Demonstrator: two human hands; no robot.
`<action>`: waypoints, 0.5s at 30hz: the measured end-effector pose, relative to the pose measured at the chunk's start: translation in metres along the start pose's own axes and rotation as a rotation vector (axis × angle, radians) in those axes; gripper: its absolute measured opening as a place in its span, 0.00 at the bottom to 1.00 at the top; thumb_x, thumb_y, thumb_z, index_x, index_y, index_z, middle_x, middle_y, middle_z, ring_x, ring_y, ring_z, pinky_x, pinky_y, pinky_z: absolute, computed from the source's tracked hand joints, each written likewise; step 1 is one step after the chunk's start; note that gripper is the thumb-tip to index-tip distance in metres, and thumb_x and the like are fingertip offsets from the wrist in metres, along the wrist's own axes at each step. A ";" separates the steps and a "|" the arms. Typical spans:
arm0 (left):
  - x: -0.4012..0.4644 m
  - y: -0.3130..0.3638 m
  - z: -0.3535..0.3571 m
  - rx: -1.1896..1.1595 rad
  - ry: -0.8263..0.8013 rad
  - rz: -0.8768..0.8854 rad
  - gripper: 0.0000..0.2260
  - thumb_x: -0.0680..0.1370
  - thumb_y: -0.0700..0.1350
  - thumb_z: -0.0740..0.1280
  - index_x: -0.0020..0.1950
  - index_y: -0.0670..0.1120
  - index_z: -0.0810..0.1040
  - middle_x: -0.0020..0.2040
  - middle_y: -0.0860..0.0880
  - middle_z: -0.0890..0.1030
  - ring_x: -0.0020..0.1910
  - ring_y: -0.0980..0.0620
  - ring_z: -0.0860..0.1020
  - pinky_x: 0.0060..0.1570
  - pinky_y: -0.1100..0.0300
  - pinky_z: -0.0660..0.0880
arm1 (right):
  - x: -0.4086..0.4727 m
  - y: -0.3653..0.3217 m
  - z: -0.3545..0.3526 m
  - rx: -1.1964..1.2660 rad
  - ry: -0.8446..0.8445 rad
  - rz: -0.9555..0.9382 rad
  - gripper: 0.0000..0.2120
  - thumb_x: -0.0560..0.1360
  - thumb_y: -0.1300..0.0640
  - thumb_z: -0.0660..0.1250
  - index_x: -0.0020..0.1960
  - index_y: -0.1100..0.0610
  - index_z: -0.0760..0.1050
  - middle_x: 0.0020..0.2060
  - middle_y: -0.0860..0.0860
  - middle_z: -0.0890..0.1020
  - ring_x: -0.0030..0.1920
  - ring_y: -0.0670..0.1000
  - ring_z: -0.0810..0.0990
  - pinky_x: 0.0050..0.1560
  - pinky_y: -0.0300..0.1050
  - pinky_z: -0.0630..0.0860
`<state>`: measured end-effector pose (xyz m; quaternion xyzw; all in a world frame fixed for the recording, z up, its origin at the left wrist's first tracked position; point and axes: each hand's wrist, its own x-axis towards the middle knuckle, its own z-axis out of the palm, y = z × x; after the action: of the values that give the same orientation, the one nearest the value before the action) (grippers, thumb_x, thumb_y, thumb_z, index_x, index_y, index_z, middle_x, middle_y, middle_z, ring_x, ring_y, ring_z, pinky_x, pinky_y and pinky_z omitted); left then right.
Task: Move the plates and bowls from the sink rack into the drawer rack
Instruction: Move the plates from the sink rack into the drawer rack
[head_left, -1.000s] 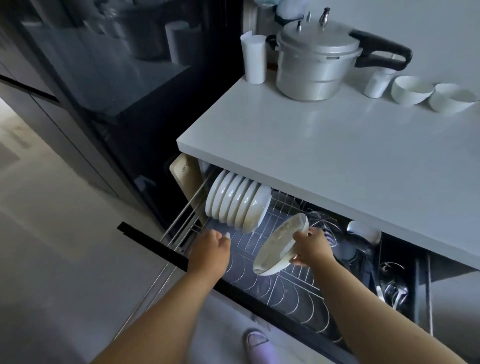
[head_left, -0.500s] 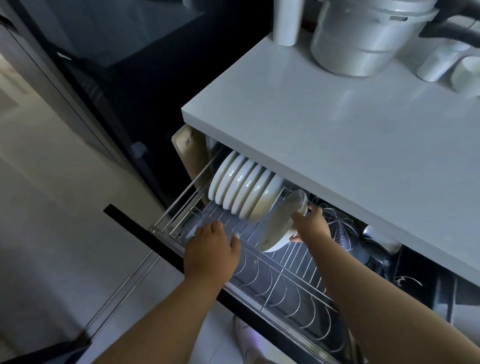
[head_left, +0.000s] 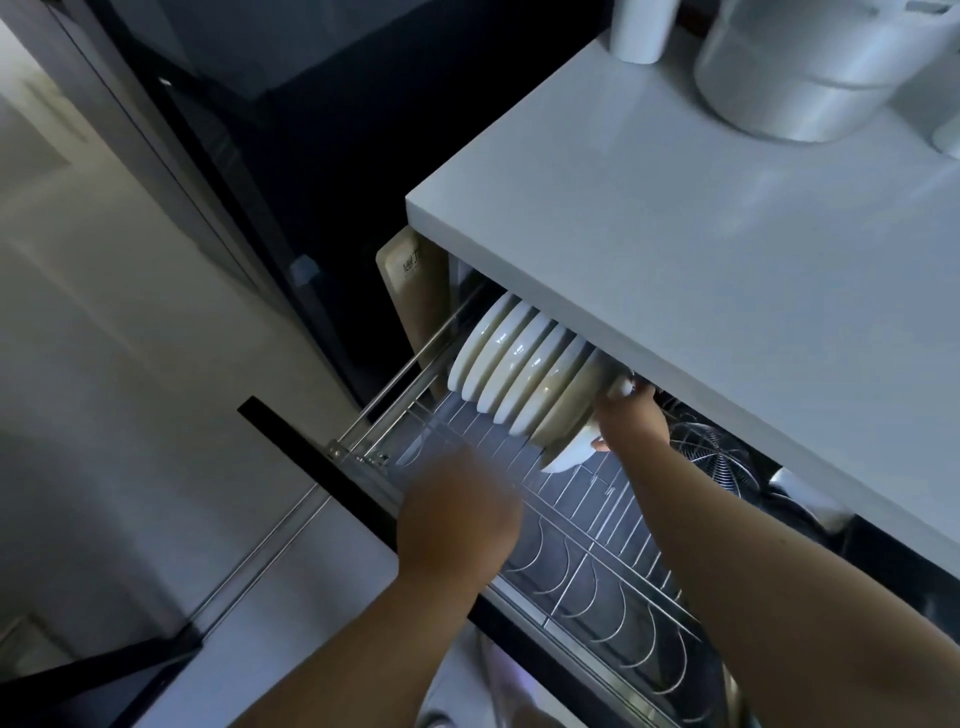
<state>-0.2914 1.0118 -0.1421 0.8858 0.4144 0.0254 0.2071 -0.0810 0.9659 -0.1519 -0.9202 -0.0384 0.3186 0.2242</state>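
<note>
The drawer rack (head_left: 587, 525) is the landmark here: a pulled-out wire rack under the white counter (head_left: 727, 291).

Far left of the rack is pale floor (head_left: 104, 364). The rack's black front bar (head_left: 311, 457) runs along its left edge.

The left hand (head_left: 457, 525) is over the rack's front-left corner, by the black bar. It's v. blurry, so can't tell if the fingers are curled or straight, or if it's touching the rail. Nothing shows in it.

At the rack's back-left corner a tan board (head_left: 410, 291) stands on edge, just outside the wires.

Next to that, inside the rack at the back, a row of white plates (head_left: 514, 374) stands on edge, packed close, leaning the same way.

At the right end of that row is a white bowl (head_left: 571, 452), also on edge, touching the last plate. The right hand (head_left: 631, 421) has hold of it: fingers over the bowl's top rim, thumb near the bottom edge. Bowl looks to be down in the rack wires, w/ the hand not let go.

Front half of the rack has curved wire slots w/ nothing in them.

Right of the rack, under the counter, is a round wire thing (head_left: 711, 462).

On the counter above the rack: a white cup (head_left: 641, 28) & a big metal pot (head_left: 815, 73).
</note>
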 end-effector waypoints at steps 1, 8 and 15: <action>0.000 0.000 0.001 0.010 -0.001 -0.002 0.19 0.75 0.56 0.58 0.56 0.43 0.75 0.49 0.47 0.81 0.48 0.48 0.76 0.43 0.56 0.72 | 0.003 -0.001 0.002 0.028 0.006 -0.016 0.26 0.79 0.57 0.62 0.73 0.61 0.58 0.59 0.60 0.78 0.54 0.59 0.81 0.46 0.47 0.74; 0.001 -0.001 0.005 0.045 0.015 -0.002 0.20 0.73 0.56 0.59 0.53 0.42 0.78 0.45 0.46 0.82 0.44 0.47 0.78 0.39 0.55 0.74 | 0.012 -0.011 0.002 0.084 -0.039 0.030 0.19 0.80 0.57 0.62 0.68 0.63 0.66 0.64 0.63 0.73 0.62 0.60 0.75 0.59 0.52 0.77; 0.001 0.002 0.002 0.051 -0.008 -0.030 0.22 0.76 0.57 0.55 0.59 0.44 0.74 0.53 0.47 0.81 0.52 0.48 0.77 0.46 0.54 0.75 | 0.017 -0.008 0.004 0.052 0.017 -0.004 0.31 0.81 0.48 0.59 0.78 0.57 0.51 0.70 0.65 0.66 0.67 0.63 0.71 0.59 0.52 0.73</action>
<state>-0.2891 1.0111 -0.1431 0.8846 0.4274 0.0082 0.1863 -0.0696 0.9784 -0.1605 -0.9167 -0.0299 0.3110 0.2489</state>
